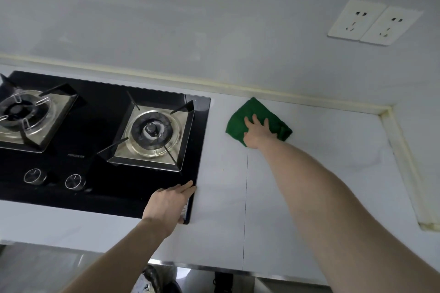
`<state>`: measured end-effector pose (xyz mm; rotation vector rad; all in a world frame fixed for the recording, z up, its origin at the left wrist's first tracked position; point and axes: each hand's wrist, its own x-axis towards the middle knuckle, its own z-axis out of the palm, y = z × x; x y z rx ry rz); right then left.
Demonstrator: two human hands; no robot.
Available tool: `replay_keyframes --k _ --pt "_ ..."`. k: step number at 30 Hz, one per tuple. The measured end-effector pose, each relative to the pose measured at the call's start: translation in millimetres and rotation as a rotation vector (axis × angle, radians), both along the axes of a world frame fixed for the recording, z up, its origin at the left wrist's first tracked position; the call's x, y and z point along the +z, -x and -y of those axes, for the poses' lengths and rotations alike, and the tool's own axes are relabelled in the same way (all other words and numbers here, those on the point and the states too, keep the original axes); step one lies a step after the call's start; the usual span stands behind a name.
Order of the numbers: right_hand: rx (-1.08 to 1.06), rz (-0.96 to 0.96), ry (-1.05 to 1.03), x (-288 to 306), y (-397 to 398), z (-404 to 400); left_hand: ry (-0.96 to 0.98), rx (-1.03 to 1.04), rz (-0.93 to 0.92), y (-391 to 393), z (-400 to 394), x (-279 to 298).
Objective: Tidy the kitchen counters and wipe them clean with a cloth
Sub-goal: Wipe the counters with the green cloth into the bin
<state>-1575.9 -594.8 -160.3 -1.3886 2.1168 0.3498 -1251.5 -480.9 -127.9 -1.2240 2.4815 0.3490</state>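
Right hand (258,132) presses spread fingers (255,118) on a green cloth (242,114), cornered toward the wall; left hand (167,204), fingers straight together, rests flat on the hob (100,188) corner on the table (309,197).

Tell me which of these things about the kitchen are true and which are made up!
1. The right hand presses a green cloth on the white counter. True.
2. The cloth lies on the stove. False: it lies on the counter, to the right of the black stove, near the back wall.
3. The left hand rests on the stove's front right corner with straight fingers. True.
4. A pot stands on the right burner. False: the right burner is bare.
5. Two white sockets sit on the wall. True.
6. The left hand turns a knob. False: both knobs are untouched.
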Motion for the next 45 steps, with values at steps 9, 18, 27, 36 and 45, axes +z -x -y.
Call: replay_keyframes --k 9,18,27,36,45 --pt "0.416 0.077 0.154 4 -90 -142 0.017 -0.026 0.140 15 2 15" --pt "0.235 0.056 0.139 3 -54 -70 -0.013 -0.022 0.176 18 11 19" --pt "0.104 0.038 0.026 13 -71 39 -0.007 0.013 0.193 20 12 0" --pt "0.378 0.151 0.189 10 -121 -32 -0.022 0.028 0.252 26 8 15" --pt "0.472 0.151 0.229 0 -98 -114 -0.015 0.015 0.267 28 6 24"
